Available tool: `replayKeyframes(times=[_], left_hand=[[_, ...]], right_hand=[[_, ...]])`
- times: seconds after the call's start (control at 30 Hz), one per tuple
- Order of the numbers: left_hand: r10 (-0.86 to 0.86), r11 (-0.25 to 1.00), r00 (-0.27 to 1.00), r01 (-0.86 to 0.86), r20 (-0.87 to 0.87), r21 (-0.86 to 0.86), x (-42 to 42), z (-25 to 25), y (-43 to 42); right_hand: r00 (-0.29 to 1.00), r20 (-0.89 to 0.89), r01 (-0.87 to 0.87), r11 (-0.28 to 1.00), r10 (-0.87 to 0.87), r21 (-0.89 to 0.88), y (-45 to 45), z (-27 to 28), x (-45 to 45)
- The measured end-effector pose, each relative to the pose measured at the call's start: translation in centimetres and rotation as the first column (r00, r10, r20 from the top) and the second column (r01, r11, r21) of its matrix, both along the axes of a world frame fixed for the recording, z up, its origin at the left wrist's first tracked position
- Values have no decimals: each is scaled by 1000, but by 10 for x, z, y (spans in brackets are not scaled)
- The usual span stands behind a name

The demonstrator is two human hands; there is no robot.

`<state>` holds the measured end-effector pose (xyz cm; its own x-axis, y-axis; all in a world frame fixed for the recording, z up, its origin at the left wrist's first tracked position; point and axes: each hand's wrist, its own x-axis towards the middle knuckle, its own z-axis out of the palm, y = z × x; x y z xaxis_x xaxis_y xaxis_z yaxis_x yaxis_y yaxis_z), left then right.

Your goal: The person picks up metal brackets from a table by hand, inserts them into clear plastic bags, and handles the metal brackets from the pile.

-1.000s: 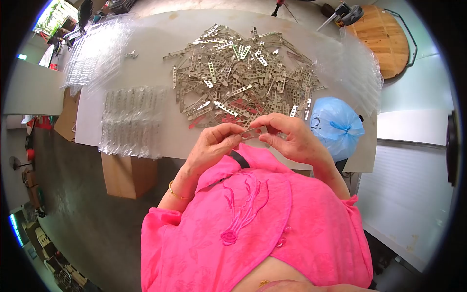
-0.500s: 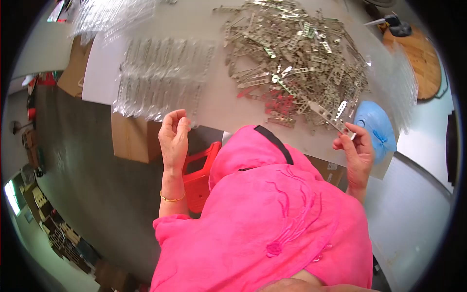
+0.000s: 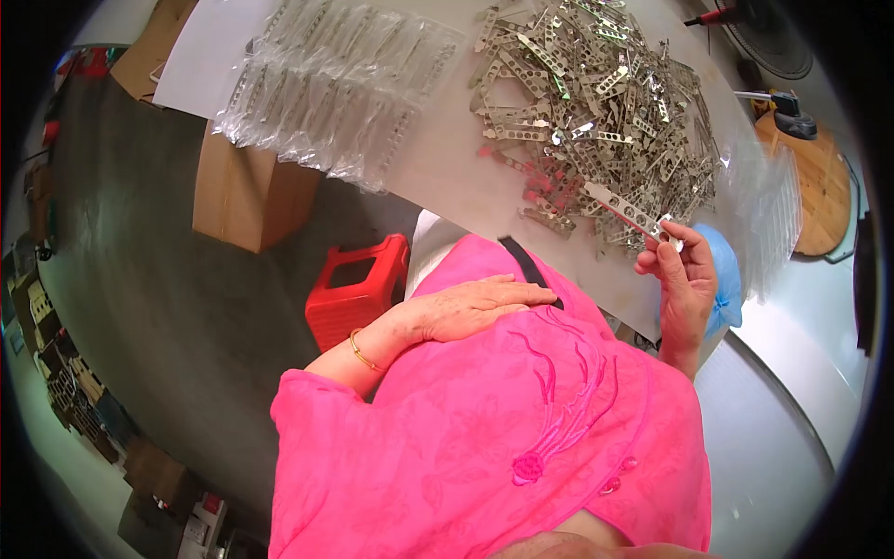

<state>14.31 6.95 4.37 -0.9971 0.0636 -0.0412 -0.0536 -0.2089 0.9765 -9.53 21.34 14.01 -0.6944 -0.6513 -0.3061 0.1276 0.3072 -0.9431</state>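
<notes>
My left hand lies flat on the front of the pink clothing, fingers stretched out and nothing in them. Between the thumb and fingers of my right hand is one end of a flat metal strip with holes. The strip points away to the upper left, over the near edge of a large heap of similar metal strips. Left of the heap, rows of strips in clear plastic sleeves lie side by side on the table.
Beyond my right hand are a blue bag-like bundle and clear plastic sleeves. A red plastic stool and a cardboard box stand on the floor at left. A fan and a round wooden stool top are at upper right.
My left hand has come down from the table's edge, its fingers straightening onto the pink clothing. My right hand keeps the metal strip. The view has shifted a little.
</notes>
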Motion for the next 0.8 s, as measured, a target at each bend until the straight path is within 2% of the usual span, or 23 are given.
replayKeyframes(times=[0.1,0.17,0.2,0.27,0.3,0.33,0.4,0.43,0.47,0.53,0.6,0.63,0.7,0.77,0.8], left_hand=[[-75,992,996,80,56,-101,-7,7,15],[30,893,996,13,89,-450,-13,13,26],[36,891,995,10,94,-453,-15,16,30],[328,811,927,-177,183,-558,-15,23,31],[494,705,869,-385,23,-595,-10,10,38],[561,743,812,-408,161,-530,-6,17,38],[491,870,740,-389,459,-303,5,24,35],[387,918,710,-359,588,-171,7,41,36],[392,915,709,-366,585,-170,6,47,44],[122,989,835,-56,536,-138,4,54,58],[139,978,845,-36,516,-204,-4,49,73],[169,960,879,-43,447,-278,-7,44,80],[197,930,911,-57,362,-363,-18,43,89],[108,933,897,58,429,-356,-29,47,92],[114,926,902,56,417,-374,-30,43,94]], right_hand=[[999,36,-31,999,32,-28,14,-3,-9],[997,59,-40,998,43,-49,25,-7,-15],[997,64,-46,998,49,-52,33,-8,-18],[996,84,-4,995,12,-99,47,-12,-25],[996,91,-12,994,21,-105,57,-12,-32],[992,125,-13,990,30,-138,69,-13,-42],[986,157,-22,985,49,-171,83,-14,-58],[988,142,-23,975,55,-220,89,-14,-65],[990,126,-23,963,59,-269,95,-13,-71],[991,100,-58,959,89,-277,96,-8,-76],[996,6,-82,967,86,-243,85,3,-69],[996,3,-82,964,85,-252,86,3,-70],[944,-103,-329,920,314,-213,87,3,-73],[928,-76,-373,904,366,-208,83,4,-62],[907,-37,-418,888,419,-191,81,4,-58]])
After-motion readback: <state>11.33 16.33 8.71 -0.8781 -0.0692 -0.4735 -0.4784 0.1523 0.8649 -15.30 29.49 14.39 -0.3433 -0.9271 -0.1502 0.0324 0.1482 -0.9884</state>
